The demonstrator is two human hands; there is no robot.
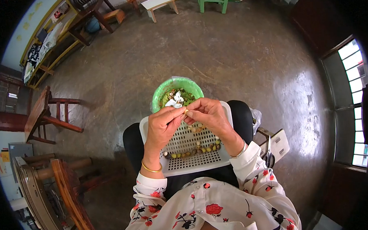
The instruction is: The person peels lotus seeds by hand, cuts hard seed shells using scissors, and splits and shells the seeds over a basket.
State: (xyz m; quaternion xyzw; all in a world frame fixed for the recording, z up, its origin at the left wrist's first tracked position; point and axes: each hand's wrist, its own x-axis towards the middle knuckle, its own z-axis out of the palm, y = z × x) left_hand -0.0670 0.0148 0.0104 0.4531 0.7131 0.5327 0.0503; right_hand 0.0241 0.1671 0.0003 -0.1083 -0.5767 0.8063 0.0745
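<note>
My left hand (167, 123) and my right hand (210, 116) meet above the far half of a white slotted basket (179, 167) on my lap. Both sets of fingertips pinch a small, pale yellow, nut-like piece (186, 111), partly covered by the fingers. In the basket, a row of small round green-brown nut-like pieces (193, 151) lies along the near side. Paler pieces (196, 129) sit farther back, under my right hand. Just beyond my hands stands a green bin (196, 87) with a plastic liner, holding green and brown scraps and crumpled white tissue (176, 100).
Scissors (269, 156) rest by a small pale-topped stool (279, 146) at my right, near a clear plastic bag (256, 116). Wooden chairs (40, 114) stand at the left. A white bench (160, 1) and a green stool (212, 1) are at the back.
</note>
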